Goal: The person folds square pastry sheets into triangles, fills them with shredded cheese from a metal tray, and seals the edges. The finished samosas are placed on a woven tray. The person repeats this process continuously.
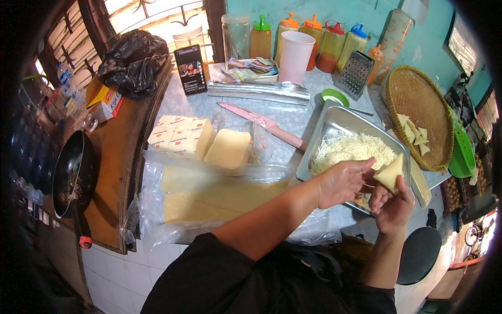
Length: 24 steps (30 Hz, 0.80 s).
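Observation:
My right hand [391, 208] grips a folded triangular pastry [389, 174] between thumb and fingers, above the near right part of a metal tray [320, 128]. Beside it my left hand [345, 183] is open, thumb raised and fingers reaching toward the pastry; whether they touch it I cannot tell. Shredded white cheese [353, 153] is heaped in the tray. More folded pastries [413, 133] lie on a round woven bamboo tray [431, 104] to the right. Flat pastry sheets [209, 206] rest on clear plastic in front of me, left of the tray and partly under my left forearm.
A pink knife [261, 121] lies behind a cheese block [228, 150] and a wrapped block [180, 137]. At the back stand a phone [191, 70], sauce bottles [331, 47], a white cup [295, 57] and a box grater [355, 75]. A black frying pan [75, 172] is at left.

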Tool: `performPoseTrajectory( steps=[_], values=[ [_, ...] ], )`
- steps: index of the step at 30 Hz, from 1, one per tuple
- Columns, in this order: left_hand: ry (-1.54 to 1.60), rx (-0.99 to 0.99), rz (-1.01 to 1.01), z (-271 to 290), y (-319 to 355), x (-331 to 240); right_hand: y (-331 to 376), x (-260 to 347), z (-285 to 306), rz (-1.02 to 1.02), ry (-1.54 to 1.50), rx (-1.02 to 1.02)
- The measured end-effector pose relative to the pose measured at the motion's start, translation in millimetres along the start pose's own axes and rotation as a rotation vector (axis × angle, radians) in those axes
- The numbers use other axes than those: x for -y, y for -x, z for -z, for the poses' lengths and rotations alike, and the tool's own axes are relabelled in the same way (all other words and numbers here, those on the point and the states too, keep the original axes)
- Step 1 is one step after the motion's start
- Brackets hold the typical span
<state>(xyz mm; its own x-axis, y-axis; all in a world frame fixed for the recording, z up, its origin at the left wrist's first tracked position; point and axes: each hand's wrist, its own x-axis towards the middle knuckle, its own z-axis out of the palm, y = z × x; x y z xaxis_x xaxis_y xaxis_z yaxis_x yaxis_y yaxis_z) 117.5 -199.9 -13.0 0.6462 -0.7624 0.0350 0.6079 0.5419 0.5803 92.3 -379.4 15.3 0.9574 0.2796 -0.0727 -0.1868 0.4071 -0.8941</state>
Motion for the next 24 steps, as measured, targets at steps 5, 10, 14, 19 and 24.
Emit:
performPoseTrajectory(
  steps=[5, 10, 14, 19, 24],
  values=[
    [-0.135, 0.150, -0.119, -7.2, 1.6, 2.0, 5.5, -2.0, -7.5, -0.105, 0.183, -0.021],
    [-0.299, -0.081, -0.164, -16.8, 5.5, 6.4, 6.4, 1.3, -6.5, -0.155, 0.193, -0.012],
    [-0.370, -0.132, -0.163, -20.3, 6.7, 3.4, 0.8, 2.5, -3.4, -0.126, 0.257, 0.158],
    [-0.475, -0.240, -0.189, -16.9, 10.4, -0.1, -1.7, -4.3, 2.9, -0.035, 0.388, 0.271],
    [-0.594, -0.364, -0.292, -14.3, 9.3, -1.6, -4.7, 3.5, 16.5, 0.220, 1.004, 0.155]
  ],
)
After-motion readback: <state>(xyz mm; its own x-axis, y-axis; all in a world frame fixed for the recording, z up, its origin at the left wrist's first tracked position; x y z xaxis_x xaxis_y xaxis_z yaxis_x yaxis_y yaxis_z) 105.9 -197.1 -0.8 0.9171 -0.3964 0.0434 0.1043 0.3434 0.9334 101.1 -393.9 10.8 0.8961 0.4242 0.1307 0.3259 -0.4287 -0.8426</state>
